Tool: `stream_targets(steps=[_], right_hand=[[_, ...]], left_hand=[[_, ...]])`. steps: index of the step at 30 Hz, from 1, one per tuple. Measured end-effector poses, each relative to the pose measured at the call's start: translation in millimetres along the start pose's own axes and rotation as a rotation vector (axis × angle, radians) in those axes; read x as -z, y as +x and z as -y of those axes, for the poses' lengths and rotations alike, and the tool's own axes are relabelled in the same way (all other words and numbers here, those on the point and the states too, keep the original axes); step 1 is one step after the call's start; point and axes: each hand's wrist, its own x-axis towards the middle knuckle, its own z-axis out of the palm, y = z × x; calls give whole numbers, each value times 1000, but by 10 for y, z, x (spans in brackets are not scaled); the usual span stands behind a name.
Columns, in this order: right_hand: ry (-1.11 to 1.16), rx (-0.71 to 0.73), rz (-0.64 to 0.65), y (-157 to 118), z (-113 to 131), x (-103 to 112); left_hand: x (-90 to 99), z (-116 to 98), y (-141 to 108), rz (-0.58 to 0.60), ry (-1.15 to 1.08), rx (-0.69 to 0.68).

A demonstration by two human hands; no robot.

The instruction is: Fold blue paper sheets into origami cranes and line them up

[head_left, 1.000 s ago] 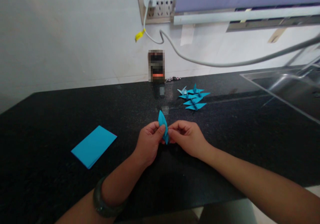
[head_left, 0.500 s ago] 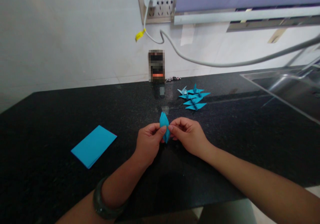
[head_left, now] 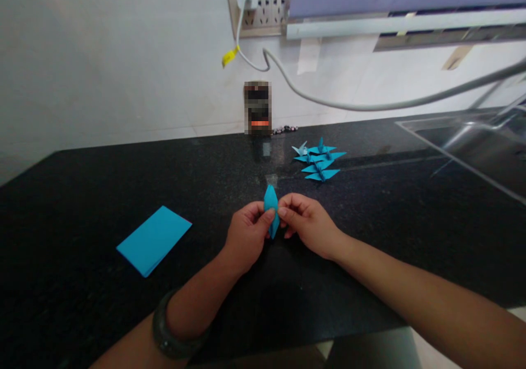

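Observation:
A narrow, diamond-shaped piece of folded blue paper (head_left: 270,198) is held upright just above the dark counter, between both hands. My left hand (head_left: 249,230) pinches it from the left, its thumb across the front of the paper. On the other side, my right hand (head_left: 306,222) is closed with thumb and forefinger pinching the paper's right edge. Its other fingers curl behind. Farther back and to the right lies a cluster of several folded paper cranes (head_left: 321,172), mostly blue with one paler. A stack of flat blue paper sheets (head_left: 155,241) rests to the left.
The black speckled counter (head_left: 74,204) meets a white wall. A phone-like object (head_left: 258,107), blurred out, leans there beside a beaded strap (head_left: 285,130). A metal sink (head_left: 485,138) is at the right. A grey cable (head_left: 349,106) hangs from the socket panel (head_left: 263,12).
The folded paper has turned slightly more upright and shifted a little right with my left hand. My right hand keeps its pinch at the edge. The cranes and sheets have not moved.

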Motion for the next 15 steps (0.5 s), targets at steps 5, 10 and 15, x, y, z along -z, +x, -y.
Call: stream_targets(steps=[5, 10, 15], right_hand=[[-88, 20, -94, 14, -7, 4], [-220, 90, -150, -3, -33, 20], [-276, 136, -129, -21, -25, 33]], left_hand=[[4, 16, 9, -40, 80, 2], [8, 14, 5, -30, 157, -18], [13, 2, -6, -38, 155, -32]])
